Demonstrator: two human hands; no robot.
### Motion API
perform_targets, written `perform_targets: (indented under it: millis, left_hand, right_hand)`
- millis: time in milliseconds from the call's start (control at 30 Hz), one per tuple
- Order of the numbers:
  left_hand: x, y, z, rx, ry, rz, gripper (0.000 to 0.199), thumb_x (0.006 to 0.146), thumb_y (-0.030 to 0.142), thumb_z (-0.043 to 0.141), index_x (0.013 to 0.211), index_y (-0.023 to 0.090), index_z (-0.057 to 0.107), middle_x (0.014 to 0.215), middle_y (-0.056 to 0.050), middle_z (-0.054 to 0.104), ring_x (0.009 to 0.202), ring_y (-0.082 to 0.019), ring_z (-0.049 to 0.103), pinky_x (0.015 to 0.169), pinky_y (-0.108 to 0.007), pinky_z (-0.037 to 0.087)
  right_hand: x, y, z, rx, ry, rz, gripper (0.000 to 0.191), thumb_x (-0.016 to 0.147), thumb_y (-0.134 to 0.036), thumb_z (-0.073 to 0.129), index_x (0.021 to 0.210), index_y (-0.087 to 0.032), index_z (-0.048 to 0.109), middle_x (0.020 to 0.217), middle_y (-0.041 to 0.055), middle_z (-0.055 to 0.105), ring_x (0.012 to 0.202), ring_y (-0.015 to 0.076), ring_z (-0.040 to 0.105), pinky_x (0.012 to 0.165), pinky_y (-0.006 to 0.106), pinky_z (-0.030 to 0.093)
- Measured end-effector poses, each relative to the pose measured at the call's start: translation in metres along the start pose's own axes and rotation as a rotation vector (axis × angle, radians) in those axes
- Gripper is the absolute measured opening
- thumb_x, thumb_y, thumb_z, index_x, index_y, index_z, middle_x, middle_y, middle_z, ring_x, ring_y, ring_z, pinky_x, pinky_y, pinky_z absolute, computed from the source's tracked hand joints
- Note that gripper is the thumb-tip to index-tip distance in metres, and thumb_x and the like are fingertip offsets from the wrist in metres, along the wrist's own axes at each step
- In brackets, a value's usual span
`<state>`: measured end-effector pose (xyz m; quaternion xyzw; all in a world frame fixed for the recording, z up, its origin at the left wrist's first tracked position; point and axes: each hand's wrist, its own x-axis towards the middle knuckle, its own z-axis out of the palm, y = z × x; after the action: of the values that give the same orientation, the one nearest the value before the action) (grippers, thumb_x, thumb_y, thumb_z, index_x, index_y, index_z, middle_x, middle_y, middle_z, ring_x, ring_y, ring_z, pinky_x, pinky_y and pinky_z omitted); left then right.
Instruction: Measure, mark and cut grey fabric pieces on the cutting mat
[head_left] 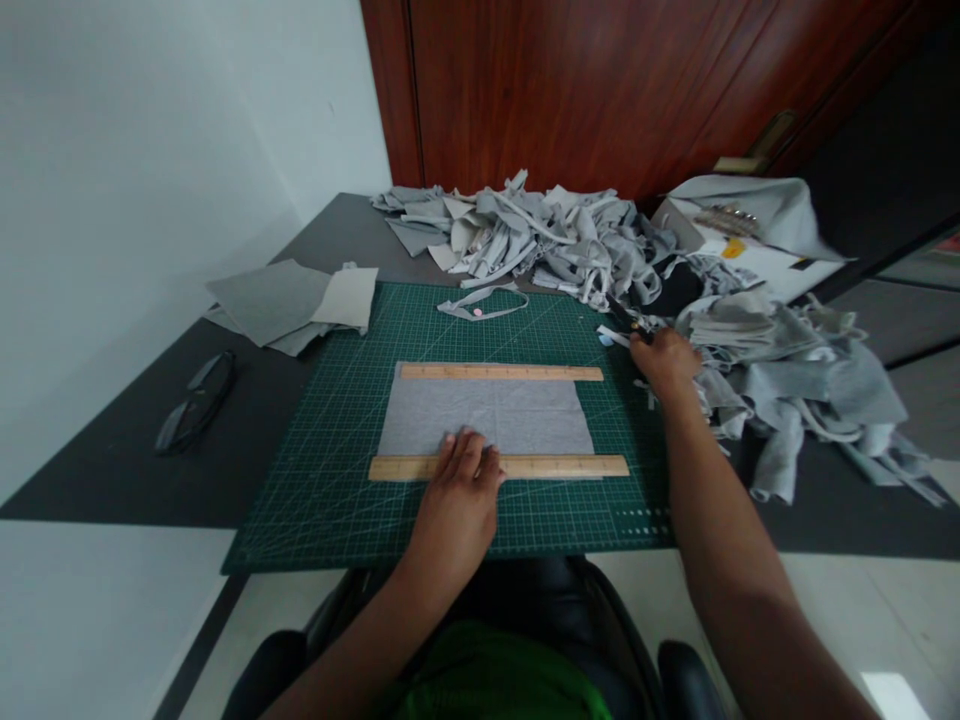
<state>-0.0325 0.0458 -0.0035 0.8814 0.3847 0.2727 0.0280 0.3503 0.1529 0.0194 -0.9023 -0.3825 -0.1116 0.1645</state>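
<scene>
Lying flat and gripping nothing, the left hand [461, 475] spans the lower ruler [562, 466], fingertips on the gray cloth [540, 415], seemingly to keep both from sliding. The right hand [667, 360] is at a dark tool [626, 318] by the mat's right edge; I cannot tell whether its fingers are closed around it. The cloth lies smooth on the green mat [330, 480], its upper edge under another ruler [502, 372], perhaps weighting it straight. Beyond, cloth scraps [517, 230] are heaped behind the mat, probably leaving its surface for the cloth.
</scene>
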Motion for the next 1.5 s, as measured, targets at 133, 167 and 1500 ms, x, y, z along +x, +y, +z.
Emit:
perform_targets:
  millis: [133, 167, 1500]
  left_hand:
    - [0.0, 0.0, 0.0, 0.015, 0.006, 0.0, 0.023, 0.101, 0.014, 0.053, 0.12, 0.01, 0.066, 0.129, -0.018, 0.066, 0.132, -0.035, 0.061, 0.115, -0.06, 0.05]
    - [-0.001, 0.0, 0.001, 0.016, 0.007, -0.001, 0.023, 0.101, 0.014, 0.053, 0.12, 0.01, 0.066, 0.129, -0.018, 0.066, 0.132, -0.035, 0.061, 0.116, -0.059, 0.05]
    - [0.002, -0.001, -0.002, -0.005, 0.008, 0.032, 0.023, 0.103, 0.017, 0.054, 0.122, 0.01, 0.066, 0.127, -0.018, 0.067, 0.131, -0.034, 0.063, 0.116, -0.06, 0.05]
  right_hand:
    - [-0.004, -0.003, 0.0, -0.013, -0.007, -0.016, 0.056, 0.091, -0.045, 0.054, 0.121, 0.0, 0.071, 0.115, 0.0342, 0.072, 0.112, 0.0485, 0.066, 0.096, 0.063, 0.047]
    - [-0.005, -0.005, -0.001, -0.021, 0.013, -0.035, 0.055, 0.091, -0.045, 0.055, 0.121, -0.001, 0.071, 0.118, 0.0342, 0.071, 0.113, 0.049, 0.064, 0.096, 0.063, 0.046]
    - [-0.051, -0.078, -0.001, 0.979, -0.346, -0.785, 0.02, 0.102, -0.043, 0.054, 0.097, -0.024, 0.057, 0.096, 0.0058, 0.067, 0.092, 0.0214, 0.061, 0.087, 0.038, 0.05]
